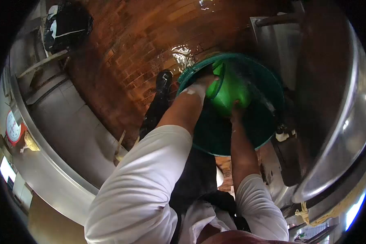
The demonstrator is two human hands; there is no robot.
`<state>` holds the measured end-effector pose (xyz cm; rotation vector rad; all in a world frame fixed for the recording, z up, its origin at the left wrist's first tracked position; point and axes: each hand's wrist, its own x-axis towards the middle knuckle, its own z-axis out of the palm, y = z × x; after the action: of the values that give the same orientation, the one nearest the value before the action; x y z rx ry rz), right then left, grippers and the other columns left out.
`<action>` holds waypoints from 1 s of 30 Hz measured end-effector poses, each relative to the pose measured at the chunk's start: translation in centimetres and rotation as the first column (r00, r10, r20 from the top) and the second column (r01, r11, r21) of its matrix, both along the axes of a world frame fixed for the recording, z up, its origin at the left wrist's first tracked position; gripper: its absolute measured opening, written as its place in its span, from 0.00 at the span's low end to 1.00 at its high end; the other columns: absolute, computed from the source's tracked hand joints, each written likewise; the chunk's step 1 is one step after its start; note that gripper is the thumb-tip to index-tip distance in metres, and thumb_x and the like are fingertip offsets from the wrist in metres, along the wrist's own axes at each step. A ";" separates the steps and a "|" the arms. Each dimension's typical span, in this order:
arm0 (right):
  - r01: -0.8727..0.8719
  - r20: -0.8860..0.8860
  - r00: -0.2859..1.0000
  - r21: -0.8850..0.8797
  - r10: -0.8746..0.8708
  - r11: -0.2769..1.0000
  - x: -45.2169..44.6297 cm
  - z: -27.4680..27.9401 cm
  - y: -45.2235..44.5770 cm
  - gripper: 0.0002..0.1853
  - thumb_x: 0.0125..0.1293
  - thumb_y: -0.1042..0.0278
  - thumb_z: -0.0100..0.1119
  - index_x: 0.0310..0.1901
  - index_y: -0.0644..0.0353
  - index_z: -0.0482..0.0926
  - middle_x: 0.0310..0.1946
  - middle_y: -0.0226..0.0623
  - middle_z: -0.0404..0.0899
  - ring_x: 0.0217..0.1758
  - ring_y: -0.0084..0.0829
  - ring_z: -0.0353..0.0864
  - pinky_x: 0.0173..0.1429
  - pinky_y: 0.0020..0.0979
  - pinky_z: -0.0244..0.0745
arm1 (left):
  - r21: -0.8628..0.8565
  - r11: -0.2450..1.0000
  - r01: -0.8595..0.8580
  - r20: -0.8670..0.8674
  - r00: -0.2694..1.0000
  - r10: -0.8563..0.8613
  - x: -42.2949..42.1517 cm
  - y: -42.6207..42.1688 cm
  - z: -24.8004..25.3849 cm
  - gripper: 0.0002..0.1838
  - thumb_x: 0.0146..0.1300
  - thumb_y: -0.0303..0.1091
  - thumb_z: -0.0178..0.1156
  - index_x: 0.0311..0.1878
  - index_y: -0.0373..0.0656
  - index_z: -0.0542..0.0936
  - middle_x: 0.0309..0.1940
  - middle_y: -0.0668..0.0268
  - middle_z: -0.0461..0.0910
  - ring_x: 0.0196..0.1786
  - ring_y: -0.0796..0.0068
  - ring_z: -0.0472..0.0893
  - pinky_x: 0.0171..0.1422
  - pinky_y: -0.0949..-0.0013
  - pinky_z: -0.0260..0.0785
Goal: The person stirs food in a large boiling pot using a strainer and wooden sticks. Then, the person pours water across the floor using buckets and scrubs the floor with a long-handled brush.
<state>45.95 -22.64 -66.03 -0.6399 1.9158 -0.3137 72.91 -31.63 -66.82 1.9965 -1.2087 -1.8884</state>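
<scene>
left hand clamped on green vessel near nine o'clock, right hand touching at five, grip unclear, seemingly steadying it within tub.

The left grip was against the near-left side of a bright green plastic container; the right grip touched its lower side. Around both grips stood a large round dark green tub. Beyond them spread a wet reddish-brown brick floor; well left, a red-rimmed dial scale.
</scene>
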 end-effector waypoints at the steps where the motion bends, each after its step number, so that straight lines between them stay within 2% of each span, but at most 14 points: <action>1: 0.083 -0.020 0.997 0.083 -0.081 0.993 0.8 0.7 -1.3 0.42 0.64 0.37 0.63 0.71 0.55 0.62 0.65 0.44 0.69 0.63 0.48 0.73 0.56 0.52 0.75 | -0.001 1.000 0.006 -0.005 1.000 -0.006 0.0 -0.4 -0.4 0.36 0.55 0.48 0.67 0.65 0.40 0.71 0.55 0.46 0.79 0.59 0.50 0.78 0.65 0.55 0.68; 5: 0.090 -0.009 0.996 0.055 -0.090 0.994 1.1 0.5 -2.5 0.43 0.64 0.37 0.63 0.72 0.55 0.60 0.65 0.42 0.68 0.63 0.46 0.72 0.57 0.50 0.76 | -0.009 0.999 0.052 -0.015 0.999 -0.052 0.2 -2.1 -0.7 0.34 0.54 0.46 0.67 0.63 0.40 0.73 0.53 0.46 0.79 0.57 0.49 0.78 0.64 0.54 0.69; 12: 0.154 0.259 0.958 -0.117 -0.120 0.981 -1.0 0.0 -1.5 0.46 0.63 0.36 0.63 0.73 0.55 0.57 0.66 0.39 0.67 0.64 0.43 0.71 0.58 0.48 0.76 | -0.029 0.982 0.188 -0.019 0.982 -0.189 0.1 -3.2 -0.6 0.32 0.52 0.43 0.67 0.60 0.40 0.76 0.51 0.45 0.80 0.54 0.47 0.80 0.61 0.53 0.71; 15: 0.234 0.413 0.869 0.145 -0.274 0.961 -3.6 -1.5 -0.4 0.44 0.65 0.33 0.57 0.73 0.53 0.58 0.65 0.41 0.68 0.64 0.42 0.72 0.55 0.47 0.79 | 0.003 0.957 0.289 0.002 0.957 -0.289 -0.2 -2.7 0.7 0.31 0.50 0.42 0.67 0.59 0.40 0.77 0.50 0.45 0.81 0.52 0.46 0.81 0.60 0.52 0.72; 16: 0.222 0.225 0.939 0.177 -0.259 0.959 -3.2 -0.9 -0.3 0.44 0.66 0.32 0.55 0.73 0.52 0.58 0.65 0.41 0.68 0.64 0.43 0.72 0.55 0.49 0.79 | -0.001 0.950 0.312 0.025 0.950 -0.312 -0.3 -2.4 1.9 0.30 0.50 0.41 0.67 0.58 0.40 0.77 0.50 0.45 0.81 0.52 0.46 0.81 0.60 0.52 0.72; 18: 0.186 0.065 0.979 0.116 -0.195 0.976 -1.7 1.1 -0.3 0.42 0.67 0.31 0.53 0.73 0.52 0.58 0.66 0.42 0.68 0.64 0.45 0.72 0.55 0.50 0.78 | -0.075 0.948 0.309 0.089 0.949 -0.303 -0.8 -1.4 4.8 0.30 0.49 0.40 0.67 0.57 0.40 0.78 0.49 0.45 0.81 0.51 0.46 0.81 0.59 0.52 0.73; 20: 0.162 0.001 0.987 0.100 -0.163 0.982 -0.8 5.0 0.2 0.41 0.68 0.31 0.50 0.73 0.51 0.58 0.66 0.42 0.68 0.64 0.46 0.72 0.55 0.52 0.78 | -0.361 0.917 0.169 0.116 0.984 -0.136 -1.8 1.9 6.1 0.29 0.48 0.36 0.67 0.57 0.39 0.77 0.41 0.45 0.82 0.45 0.43 0.82 0.53 0.49 0.75; 21: 0.159 0.006 0.987 0.104 -0.161 0.982 -0.6 7.3 0.5 0.41 0.68 0.31 0.48 0.73 0.50 0.58 0.66 0.43 0.68 0.64 0.47 0.72 0.55 0.53 0.78 | -0.504 0.858 0.095 0.106 0.993 -0.048 -2.4 3.1 7.5 0.29 0.48 0.34 0.67 0.56 0.39 0.77 0.37 0.44 0.83 0.42 0.42 0.83 0.49 0.48 0.76; 24: 0.203 0.071 0.974 0.139 -0.214 0.969 -1.0 13.5 1.8 0.40 0.70 0.30 0.44 0.73 0.49 0.58 0.66 0.43 0.68 0.65 0.50 0.73 0.55 0.56 0.78 | -0.421 0.898 0.124 0.210 0.977 -0.036 -2.3 3.8 21.2 0.24 0.49 0.31 0.66 0.52 0.36 0.76 0.34 0.45 0.83 0.39 0.42 0.83 0.45 0.46 0.77; 26: 0.279 0.153 0.938 0.194 -0.310 0.941 -2.4 15.7 2.8 0.37 0.71 0.31 0.42 0.74 0.46 0.56 0.66 0.42 0.68 0.64 0.49 0.74 0.56 0.52 0.79 | -0.440 0.880 0.180 0.242 0.967 -0.077 -2.5 4.5 28.0 0.21 0.50 0.31 0.65 0.49 0.36 0.75 0.32 0.44 0.82 0.38 0.43 0.83 0.43 0.47 0.77; 29: 0.314 0.270 0.892 0.211 -0.364 0.926 -2.9 22.2 4.1 0.37 0.73 0.35 0.44 0.74 0.49 0.55 0.67 0.41 0.68 0.63 0.46 0.75 0.57 0.48 0.79 | -0.455 0.864 0.214 0.225 0.967 -0.121 -2.4 5.3 37.3 0.17 0.51 0.28 0.62 0.45 0.34 0.75 0.29 0.45 0.81 0.36 0.43 0.83 0.40 0.47 0.76; 30: 0.207 0.228 0.943 0.171 -0.243 0.963 -3.7 24.1 4.7 0.36 0.73 0.39 0.46 0.73 0.52 0.56 0.65 0.43 0.69 0.62 0.45 0.75 0.56 0.46 0.78 | -0.465 0.858 0.218 0.208 0.969 -0.133 -2.0 5.6 39.8 0.16 0.51 0.27 0.61 0.45 0.33 0.75 0.28 0.45 0.81 0.35 0.44 0.83 0.39 0.47 0.76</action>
<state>42.29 -17.90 -41.94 -0.2692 1.7526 -0.3766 70.91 -26.07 -27.00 1.8356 -1.7584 -1.3058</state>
